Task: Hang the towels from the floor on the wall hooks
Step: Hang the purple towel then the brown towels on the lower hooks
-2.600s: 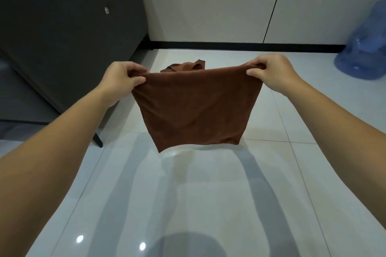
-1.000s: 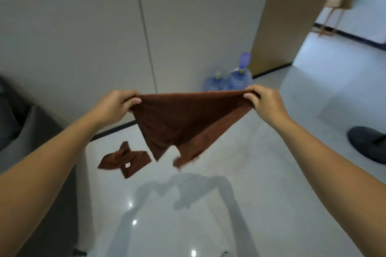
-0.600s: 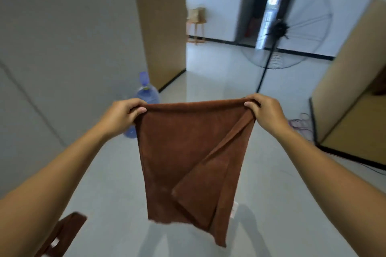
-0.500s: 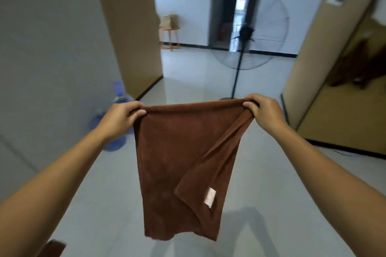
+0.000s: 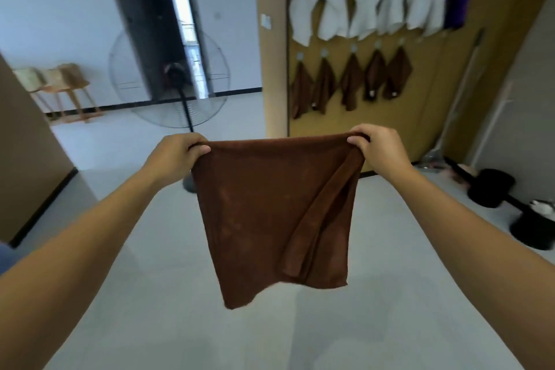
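Out ahead of me, well short of the wall hooks [image 5: 353, 47], my left hand [image 5: 177, 156] and right hand [image 5: 378, 150] each pinch a top corner of the brown towel [image 5: 270, 213], and I reckon its loose right-side fold could slide it off a hook.

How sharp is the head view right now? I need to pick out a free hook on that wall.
Head view: the brown towel, left hand and right hand are fairly crisp; the hung towels on the wall are motion-smeared, so whether any hook is free cannot be told; wide-angle bending tilts the doorway, and its bright gap is blown out.
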Motion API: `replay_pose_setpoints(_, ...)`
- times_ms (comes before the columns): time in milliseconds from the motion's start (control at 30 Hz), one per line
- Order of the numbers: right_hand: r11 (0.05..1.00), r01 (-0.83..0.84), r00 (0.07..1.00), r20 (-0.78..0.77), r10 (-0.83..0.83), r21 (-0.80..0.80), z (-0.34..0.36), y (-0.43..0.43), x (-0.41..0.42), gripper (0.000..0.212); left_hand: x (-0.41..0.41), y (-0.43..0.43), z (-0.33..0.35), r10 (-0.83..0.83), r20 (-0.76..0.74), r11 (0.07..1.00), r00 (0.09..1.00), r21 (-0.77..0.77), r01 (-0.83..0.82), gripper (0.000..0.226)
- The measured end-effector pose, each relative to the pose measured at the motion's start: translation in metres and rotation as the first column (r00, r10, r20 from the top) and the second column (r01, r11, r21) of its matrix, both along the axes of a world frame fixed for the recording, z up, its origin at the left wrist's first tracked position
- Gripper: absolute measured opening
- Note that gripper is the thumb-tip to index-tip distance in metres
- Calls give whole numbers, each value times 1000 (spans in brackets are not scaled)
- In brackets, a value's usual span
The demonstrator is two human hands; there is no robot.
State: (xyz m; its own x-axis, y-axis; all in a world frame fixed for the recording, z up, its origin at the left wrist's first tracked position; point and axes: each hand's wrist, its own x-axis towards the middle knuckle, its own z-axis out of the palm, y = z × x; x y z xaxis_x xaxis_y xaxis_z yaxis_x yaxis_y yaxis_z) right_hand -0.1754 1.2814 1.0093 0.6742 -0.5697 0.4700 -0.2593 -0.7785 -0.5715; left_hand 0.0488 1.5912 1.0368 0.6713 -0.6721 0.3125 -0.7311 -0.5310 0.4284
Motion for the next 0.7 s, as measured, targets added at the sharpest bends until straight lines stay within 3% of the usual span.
replay_pose_setpoints(400,953,275,961,7,-278,129,12,-265,-108,14,-53,-331,11,-146,-21,989,989,2,147,18)
replay_pose_setpoints(567,923,384,922,-49,-385,-20,14,-353,-111,16,-42,-447,12,-202,-92,978,975,-73,196,14)
replay_pose_setpoints(700,869,494,868,-52,-494,-8,20,-420,-104,16,-24,-539,15,-265,-164,959,950,-147,243,12)
